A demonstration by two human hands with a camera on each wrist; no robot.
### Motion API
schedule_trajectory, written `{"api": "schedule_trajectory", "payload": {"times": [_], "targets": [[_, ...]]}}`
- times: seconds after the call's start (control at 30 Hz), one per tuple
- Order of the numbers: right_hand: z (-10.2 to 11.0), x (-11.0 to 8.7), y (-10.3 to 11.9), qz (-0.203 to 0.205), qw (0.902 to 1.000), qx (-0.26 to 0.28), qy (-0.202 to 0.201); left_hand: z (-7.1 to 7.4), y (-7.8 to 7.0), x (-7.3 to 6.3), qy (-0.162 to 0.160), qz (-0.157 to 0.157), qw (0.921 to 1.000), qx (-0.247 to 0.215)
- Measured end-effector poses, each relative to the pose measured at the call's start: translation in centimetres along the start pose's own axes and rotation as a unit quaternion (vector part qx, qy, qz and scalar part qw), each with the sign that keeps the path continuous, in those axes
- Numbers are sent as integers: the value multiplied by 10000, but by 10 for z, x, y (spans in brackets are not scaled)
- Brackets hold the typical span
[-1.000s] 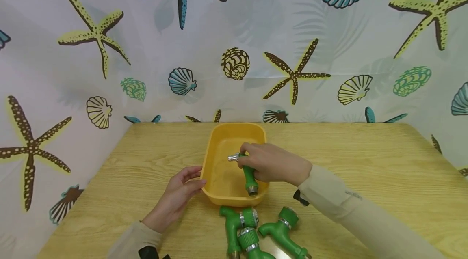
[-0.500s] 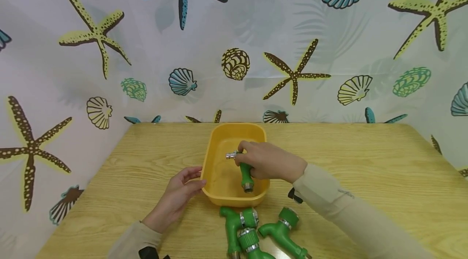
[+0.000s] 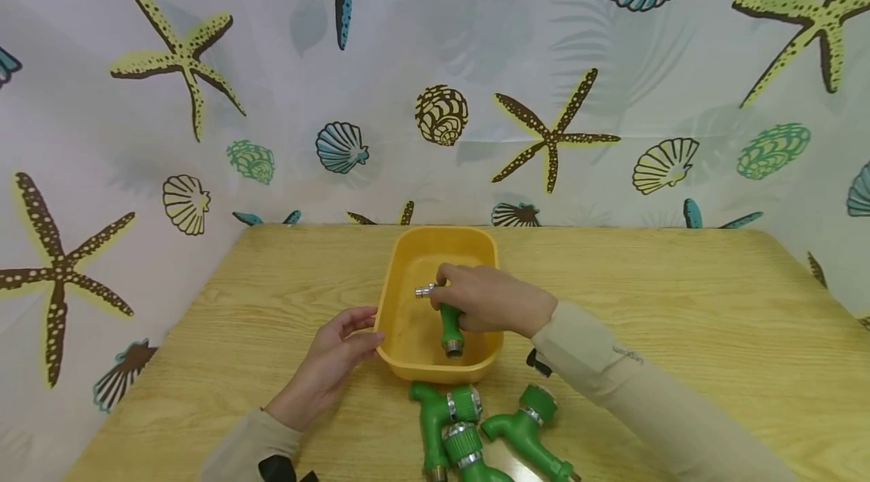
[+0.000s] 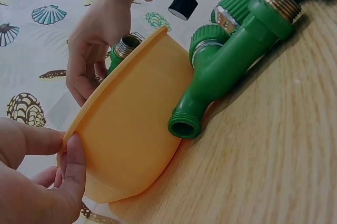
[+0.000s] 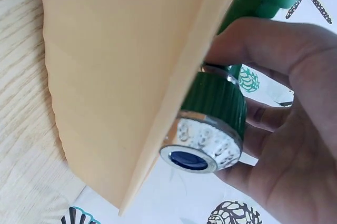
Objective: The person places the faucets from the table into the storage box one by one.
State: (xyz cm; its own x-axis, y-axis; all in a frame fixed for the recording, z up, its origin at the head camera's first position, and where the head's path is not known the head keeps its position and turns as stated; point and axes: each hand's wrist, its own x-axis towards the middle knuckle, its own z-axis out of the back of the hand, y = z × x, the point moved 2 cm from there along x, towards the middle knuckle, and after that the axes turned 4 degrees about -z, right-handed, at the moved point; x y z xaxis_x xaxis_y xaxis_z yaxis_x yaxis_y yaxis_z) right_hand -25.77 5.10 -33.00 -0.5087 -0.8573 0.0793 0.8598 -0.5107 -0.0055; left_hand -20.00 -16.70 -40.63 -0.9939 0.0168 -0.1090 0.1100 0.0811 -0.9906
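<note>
My left hand (image 3: pixel 331 357) pinches the left rim of a yellow plastic basin (image 3: pixel 411 331), thumb outside, as the left wrist view shows. Over the inside of the basin, my right hand (image 3: pixel 491 301) holds a green faucet (image 3: pixel 451 323) with a silver spout tip pointing left and its threaded end toward me. In the right wrist view its ribbed green knob (image 5: pixel 213 98) with a silver cap lies among the curled fingers. Whether this faucet touches the basin floor cannot be seen. Just in front of the basin lie three more green faucets (image 3: pixel 433 433) (image 3: pixel 469 455) (image 3: pixel 525 437).
A wood-grain table (image 3: pixel 646 278) carries everything. Behind it hangs a white cloth (image 3: pixel 381 89) printed with starfish and shells. The near faucets run partly out of the head view at the bottom edge.
My right hand has shifted a little to the left with the faucet, above the basin. The left hand keeps its place on the rim, and the loose faucets have stayed put.
</note>
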Motion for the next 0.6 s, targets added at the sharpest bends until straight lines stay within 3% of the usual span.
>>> {"api": "schedule_trajectory", "payload": {"times": [0.6], "targets": [[-6, 3, -1, -571, 9941, 232, 896, -1, 1, 1, 1, -20, 10000, -83]]}}
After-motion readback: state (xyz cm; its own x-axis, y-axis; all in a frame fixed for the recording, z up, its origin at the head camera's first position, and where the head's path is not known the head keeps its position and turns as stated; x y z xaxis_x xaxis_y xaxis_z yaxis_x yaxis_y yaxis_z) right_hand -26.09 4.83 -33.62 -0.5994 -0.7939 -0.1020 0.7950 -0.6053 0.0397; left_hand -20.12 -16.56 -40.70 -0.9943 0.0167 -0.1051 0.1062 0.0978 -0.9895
